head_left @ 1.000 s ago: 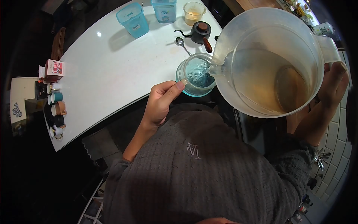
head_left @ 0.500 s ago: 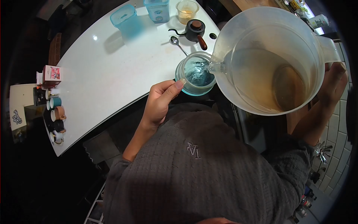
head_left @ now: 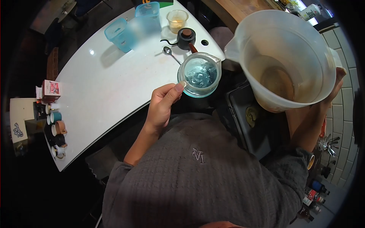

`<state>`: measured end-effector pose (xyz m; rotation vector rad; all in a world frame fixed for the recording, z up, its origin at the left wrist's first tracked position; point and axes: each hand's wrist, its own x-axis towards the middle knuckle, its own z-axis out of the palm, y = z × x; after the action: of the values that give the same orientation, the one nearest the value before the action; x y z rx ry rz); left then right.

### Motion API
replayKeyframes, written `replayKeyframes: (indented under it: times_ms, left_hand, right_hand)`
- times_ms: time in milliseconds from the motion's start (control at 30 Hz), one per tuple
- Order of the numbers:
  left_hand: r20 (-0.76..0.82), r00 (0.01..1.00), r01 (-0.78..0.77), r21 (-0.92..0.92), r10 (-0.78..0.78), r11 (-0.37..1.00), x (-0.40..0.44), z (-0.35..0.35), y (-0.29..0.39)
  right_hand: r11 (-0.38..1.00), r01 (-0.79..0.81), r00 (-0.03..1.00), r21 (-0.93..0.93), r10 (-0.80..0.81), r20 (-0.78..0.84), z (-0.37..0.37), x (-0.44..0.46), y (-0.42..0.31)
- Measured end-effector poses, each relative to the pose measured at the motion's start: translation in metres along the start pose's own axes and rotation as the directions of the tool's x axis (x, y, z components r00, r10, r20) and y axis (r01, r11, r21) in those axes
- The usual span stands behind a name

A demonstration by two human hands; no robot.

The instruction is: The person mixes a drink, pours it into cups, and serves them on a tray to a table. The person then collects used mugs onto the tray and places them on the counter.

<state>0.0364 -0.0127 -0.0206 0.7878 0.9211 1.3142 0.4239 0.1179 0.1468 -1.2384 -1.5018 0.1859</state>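
Note:
My left hand (head_left: 159,104) is closed on the near-left side of a small glass jug (head_left: 200,74), where its handle seems to be. Water with ripples and bubbles fills part of that jug. At the right, my right hand (head_left: 336,85) grips the handle of a large translucent plastic pitcher (head_left: 262,43), its fingers partly hidden. Some liquid lies in the pitcher's bottom. The pitcher's spout is apart from the jug, and no stream runs between them. Just beyond the jug stand a black pot with a thin spout and wooden handle (head_left: 186,39) and a metal spoon (head_left: 167,50).
Two blue plastic containers (head_left: 118,35) and a clear plastic cup (head_left: 177,22) stand at the far end of the white table (head_left: 114,91). Several cups (head_left: 56,117) and a red-and-white box (head_left: 51,88) line its left end. Bottles (head_left: 318,187) are at lower right.
The large pitcher has tipped back more upright and moved right, away from the glass jug. The stream of water into the jug has stopped. My left hand still holds the jug.

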Motion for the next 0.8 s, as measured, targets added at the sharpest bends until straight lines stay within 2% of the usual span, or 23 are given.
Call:
replayKeyframes:
  times_ms: [67,133,167,200,267,300,367,500,567,800]
  left_hand:
    - [0.027,0.999,-0.018,-0.004,0.018,1.000,0.003,0.002,0.000]
    - [0.037,0.999,-0.018,0.001,0.018,1.000,0.006,0.007,0.000]
    - [0.046,0.999,-0.021,0.003,0.021,1.000,0.008,0.008,0.000]
    - [0.060,0.998,-0.012,0.007,0.012,1.000,0.009,0.009,0.000]
    - [0.086,0.996,-0.004,0.014,0.003,1.000,0.013,0.011,-0.001]
    - [0.084,0.996,-0.005,0.017,0.003,1.000,0.014,0.012,-0.002]
    - [0.091,0.996,-0.005,0.023,0.003,1.000,0.018,0.012,-0.003]
    - [0.088,0.996,-0.012,-0.008,0.013,1.000,0.023,0.018,-0.002]
    - [0.071,0.997,-0.014,-0.044,0.017,0.999,0.025,0.020,-0.003]
    - [0.084,0.996,-0.029,0.003,0.029,1.000,0.029,0.020,-0.005]
  right_hand:
    - [0.999,-0.047,0.999,0.028,0.046,0.017,-0.021,0.007,0.018]
    - [0.995,-0.065,0.980,0.078,0.078,-0.185,-0.027,0.008,0.019]
    - [0.999,-0.034,0.960,0.014,0.037,-0.279,-0.028,0.008,0.018]
    - [0.999,-0.033,0.957,0.010,0.034,-0.289,-0.029,0.007,0.015]
    - [0.996,-0.073,0.883,0.057,0.092,-0.460,-0.034,0.004,0.010]
    - [0.996,-0.073,0.878,0.053,0.090,-0.470,-0.039,0.003,0.008]
    - [0.970,-0.211,0.823,0.118,0.241,-0.514,-0.049,0.000,0.005]
    - [0.956,-0.222,0.818,0.192,0.290,-0.497,-0.083,0.003,0.041]
    - [0.959,-0.248,0.741,0.139,0.280,-0.610,-0.084,0.001,0.045]
    - [0.964,-0.257,0.659,0.073,0.230,-0.716,-0.088,-0.013,0.067]
